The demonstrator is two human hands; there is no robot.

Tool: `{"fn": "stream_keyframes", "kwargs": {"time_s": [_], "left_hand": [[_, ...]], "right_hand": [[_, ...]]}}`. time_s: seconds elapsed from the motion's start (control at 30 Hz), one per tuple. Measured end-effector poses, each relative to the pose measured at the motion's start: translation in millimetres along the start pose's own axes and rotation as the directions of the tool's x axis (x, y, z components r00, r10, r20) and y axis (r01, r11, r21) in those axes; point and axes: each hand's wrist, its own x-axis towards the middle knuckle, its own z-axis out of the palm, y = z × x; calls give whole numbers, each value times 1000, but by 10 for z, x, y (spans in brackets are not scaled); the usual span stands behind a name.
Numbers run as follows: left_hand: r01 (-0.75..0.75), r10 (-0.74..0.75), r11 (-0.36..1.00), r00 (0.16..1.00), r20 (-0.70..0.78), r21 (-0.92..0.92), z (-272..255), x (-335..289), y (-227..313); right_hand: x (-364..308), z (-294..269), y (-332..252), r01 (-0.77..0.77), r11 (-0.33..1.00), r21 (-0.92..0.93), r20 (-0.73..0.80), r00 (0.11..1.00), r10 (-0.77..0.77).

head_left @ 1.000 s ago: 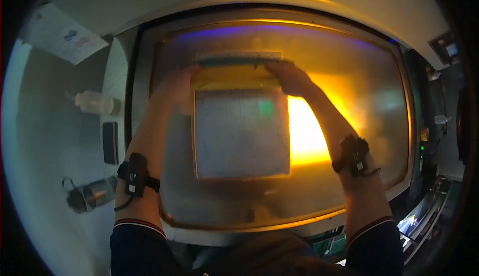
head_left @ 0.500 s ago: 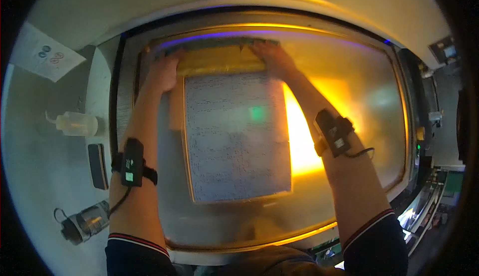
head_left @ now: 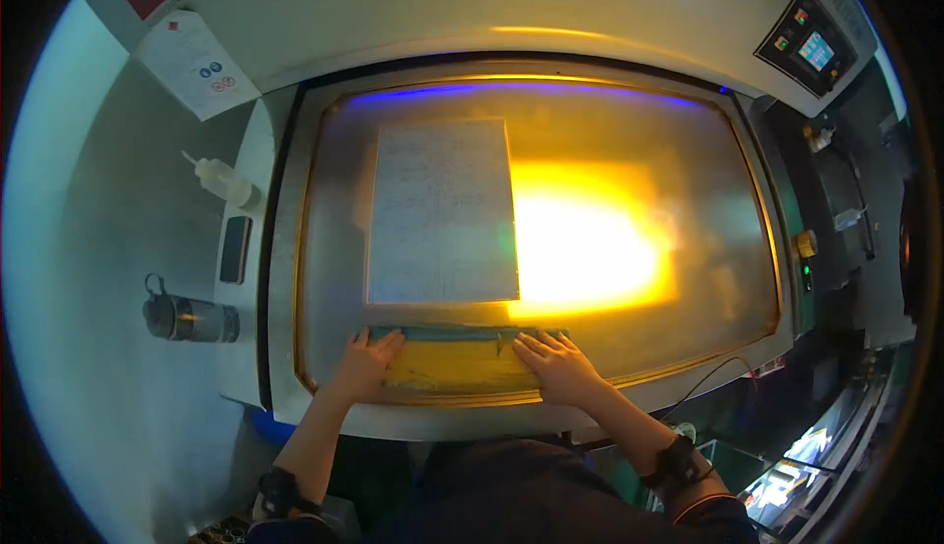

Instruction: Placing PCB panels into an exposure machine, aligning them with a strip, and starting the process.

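On the left of the machine, a white squeeze bottle (head_left: 228,185), a dark phone (head_left: 234,249) and a black flask (head_left: 189,319) lie apart from the glass surface (head_left: 688,200), not blocking it. To the right of the sheet (head_left: 442,211) the glowing glass is free until the metal frame. The yellow squeegee (head_left: 462,362) lies at the near edge, just below the sheet. The left hand (head_left: 366,365) and right hand (head_left: 559,367) rest on it, flat, fingers spread.

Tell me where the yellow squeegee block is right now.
In the head view, the yellow squeegee block lies at the screen's near edge, just below the grey sheet, under both hands.
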Motion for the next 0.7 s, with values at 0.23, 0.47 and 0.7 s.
{"fn": "stream_keyframes", "kwargs": {"time_s": [0.23, 0.47, 0.7], "left_hand": [[-17, 16, 994, 1000, 10, 105, 211, -321, 262], [94, -95, 995, 961, -258, -17, -415, 1168, -902], [136, -77, 988, 848, -524, 76, -1660, 3457, -1591]], "right_hand": [[-414, 202, -126, 52, 995, -81, -48, 997, -56], [1391, -140, 704, 21, 963, -270, -286, 953, -101], [3334, -1178, 2508, -130, 949, -286, -206, 976, 71]]}}
